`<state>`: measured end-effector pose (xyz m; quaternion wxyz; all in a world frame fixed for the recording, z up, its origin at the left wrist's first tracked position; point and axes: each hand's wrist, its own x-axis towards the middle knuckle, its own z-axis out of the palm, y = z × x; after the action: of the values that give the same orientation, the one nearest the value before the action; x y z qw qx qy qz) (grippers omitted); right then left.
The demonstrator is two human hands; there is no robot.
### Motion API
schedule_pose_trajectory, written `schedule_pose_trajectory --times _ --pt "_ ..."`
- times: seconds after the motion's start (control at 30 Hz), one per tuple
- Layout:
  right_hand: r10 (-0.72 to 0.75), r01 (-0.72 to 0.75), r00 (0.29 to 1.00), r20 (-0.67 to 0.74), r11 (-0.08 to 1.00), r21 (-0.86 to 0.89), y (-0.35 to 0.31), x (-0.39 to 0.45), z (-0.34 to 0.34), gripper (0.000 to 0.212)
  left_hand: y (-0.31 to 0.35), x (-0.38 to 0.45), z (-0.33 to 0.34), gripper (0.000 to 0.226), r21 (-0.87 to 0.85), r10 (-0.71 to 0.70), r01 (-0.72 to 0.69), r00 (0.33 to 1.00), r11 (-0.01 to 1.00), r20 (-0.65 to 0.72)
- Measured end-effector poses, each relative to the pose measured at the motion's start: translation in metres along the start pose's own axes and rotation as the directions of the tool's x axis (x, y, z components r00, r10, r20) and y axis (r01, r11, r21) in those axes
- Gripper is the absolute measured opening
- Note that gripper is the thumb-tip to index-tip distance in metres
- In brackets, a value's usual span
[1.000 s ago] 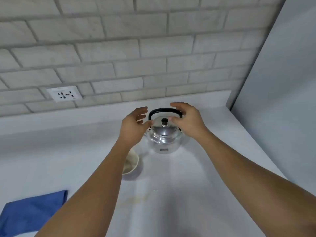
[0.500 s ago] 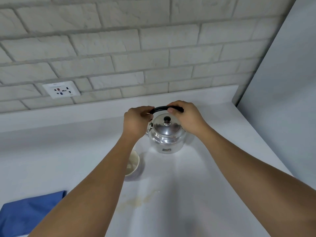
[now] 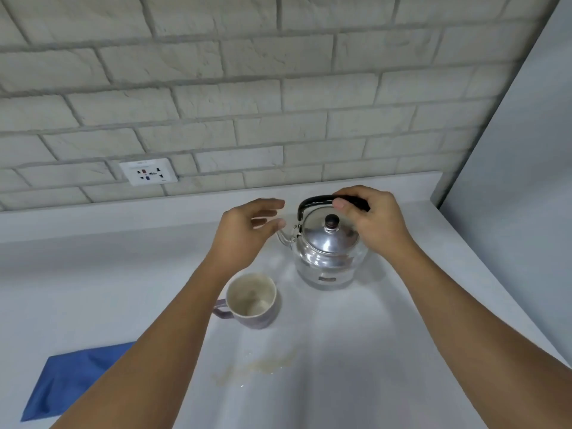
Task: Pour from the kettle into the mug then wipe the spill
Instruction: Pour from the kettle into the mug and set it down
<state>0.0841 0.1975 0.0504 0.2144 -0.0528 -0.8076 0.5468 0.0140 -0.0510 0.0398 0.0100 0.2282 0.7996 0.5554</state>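
A shiny metal kettle (image 3: 328,258) with a black handle and a black lid knob stands on the white counter (image 3: 371,335), its spout pointing left. My right hand (image 3: 374,221) is closed around the black handle from the right. My left hand (image 3: 247,233) hovers just left of the spout with its fingers apart, holding nothing. A pale purple mug (image 3: 252,300) with a cream inside stands in front and to the left of the kettle, its handle partly hidden by my left forearm. A thin yellowish spill (image 3: 257,365) lies on the counter in front of the mug.
A folded blue cloth (image 3: 71,379) lies at the counter's near left. A white power socket (image 3: 148,171) sits on the brick wall behind. A grey panel (image 3: 510,212) rises at the right end of the counter.
My left hand has let go of the kettle handle and moved left with its fingers spread. My right hand stays on the handle. The mug is now uncovered.
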Motion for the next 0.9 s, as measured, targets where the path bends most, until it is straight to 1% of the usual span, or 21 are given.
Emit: schedule_pose_trajectory --times 0.1,0.17,0.27,0.37,0.43,0.5,0.57,0.7,0.8,0.9 --pt "-0.002 0.002 1.000 -0.004 1.000 0.029 -0.009 -0.013 -0.006 0.012 -0.011 -0.034 -0.029 0.021 -0.040 0.032 -0.034 0.998 0.999 -0.049" --pt "-0.005 0.004 1.000 0.005 0.999 0.036 -0.016 -0.021 -0.009 0.011 -0.024 -0.059 -0.046 0.025 -0.051 0.019 -0.022 0.998 0.998 -0.057" --pt "-0.025 0.024 0.999 0.032 0.999 0.033 -0.030 -0.032 -0.012 0.009 -0.049 -0.089 -0.064 0.044 -0.024 -0.056 0.055 0.998 0.998 -0.007" --pt "-0.042 0.041 0.997 0.068 0.999 0.021 -0.041 -0.040 -0.013 0.014 -0.076 -0.111 -0.071 0.065 -0.012 -0.190 0.191 0.980 0.981 0.061" --pt "-0.057 0.058 0.994 0.093 0.998 -0.005 -0.047 -0.045 -0.013 0.015 -0.091 -0.120 -0.071 0.072 -0.012 -0.248 0.250 0.964 0.968 0.093" --pt "-0.069 0.072 0.991 0.118 0.997 -0.020 -0.052 -0.049 -0.011 0.014 -0.102 -0.124 -0.069 0.068 -0.022 -0.256 0.260 0.961 0.965 0.108" --pt "-0.078 0.084 0.987 0.144 0.996 -0.043 -0.055 -0.052 -0.008 0.013 -0.111 -0.126 -0.065 0.059 -0.056 -0.251 0.257 0.963 0.965 0.101" --pt "-0.081 0.097 0.980 0.180 0.992 -0.083 -0.059 -0.057 0.000 0.014 -0.125 -0.129 -0.058 0.041 -0.173 -0.244 0.251 0.968 0.953 0.058" --pt "-0.080 0.103 0.973 0.215 0.990 -0.098 -0.064 -0.059 0.008 0.014 -0.129 -0.132 -0.052 0.030 -0.224 -0.245 0.246 0.969 0.943 0.032" --pt "-0.088 0.127 0.964 0.250 0.982 -0.143 -0.069 -0.058 0.014 0.016 -0.133 -0.133 -0.048 0.027 -0.237 -0.242 0.234 0.970 0.943 -0.005"
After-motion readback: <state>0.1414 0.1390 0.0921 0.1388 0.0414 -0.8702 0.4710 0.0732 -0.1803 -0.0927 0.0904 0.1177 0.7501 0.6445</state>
